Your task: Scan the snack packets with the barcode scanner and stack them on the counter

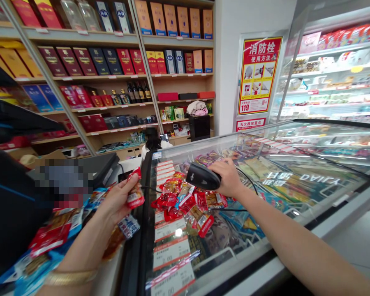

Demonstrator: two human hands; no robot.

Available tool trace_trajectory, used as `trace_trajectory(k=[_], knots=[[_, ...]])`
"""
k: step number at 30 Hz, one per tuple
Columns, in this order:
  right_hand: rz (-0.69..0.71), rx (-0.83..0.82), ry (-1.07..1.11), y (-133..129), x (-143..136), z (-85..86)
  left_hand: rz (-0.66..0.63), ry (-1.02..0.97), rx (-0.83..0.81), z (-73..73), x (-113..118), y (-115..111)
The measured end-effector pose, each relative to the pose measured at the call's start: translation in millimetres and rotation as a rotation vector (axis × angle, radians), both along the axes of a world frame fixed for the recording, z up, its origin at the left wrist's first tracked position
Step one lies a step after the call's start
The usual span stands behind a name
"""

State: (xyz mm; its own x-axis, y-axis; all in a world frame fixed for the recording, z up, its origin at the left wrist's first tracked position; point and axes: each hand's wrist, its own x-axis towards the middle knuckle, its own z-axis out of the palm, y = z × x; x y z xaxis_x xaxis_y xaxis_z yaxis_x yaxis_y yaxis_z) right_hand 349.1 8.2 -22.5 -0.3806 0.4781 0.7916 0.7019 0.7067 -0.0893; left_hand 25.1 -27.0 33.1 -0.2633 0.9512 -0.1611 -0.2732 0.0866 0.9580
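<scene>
Pinched in my left hand [119, 199] is a small red snack packet [136, 195], held over the counter beside the freezer's black edge. My right hand [230, 177] grips a black barcode scanner [202, 176], its head pointing left above the glass. Beneath the scanner, a pile of red snack packets [172, 197] lies on the freezer's glass top. A clear-and-red packet [200, 218] sits at the near side of that pile. Below my left hand is a small blue-and-white packet [129, 226].
Larger red and blue snack bags [54, 230] lie on the counter at left, near a dark monitor [9, 205]. The glass-topped freezer [296, 205] holds packaged goods. Shelves [105, 76] of boxed bottles stand behind. A person [154, 142] is partly visible beyond the counter.
</scene>
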Motion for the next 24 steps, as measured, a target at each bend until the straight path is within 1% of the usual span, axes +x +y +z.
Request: trace_trajectory(k=[2,6,10,12,17,24], knots=[[0.004,0.001,-0.005,0,-1,-0.1,0.045,-0.060,-0.017,-0.9,1,3],[0.006,-0.023,-0.021,-1,-4,-0.5,0.031,-0.192,-0.049,-0.5,0,8],[0.044,-0.059,-0.015,-3,-8,-0.5,0.107,-0.197,0.003,-3.5,-1,12],[0.080,-0.086,-0.001,-4,-10,-0.7,0.119,-0.174,0.038,-4.6,2,12],[0.141,-0.177,-0.007,-6,-16,-1.8,0.074,-0.108,0.141,-5.7,12,7],[0.092,-0.215,-0.085,-6,-17,-0.9,-0.028,-0.059,0.148,-9.3,13,4]])
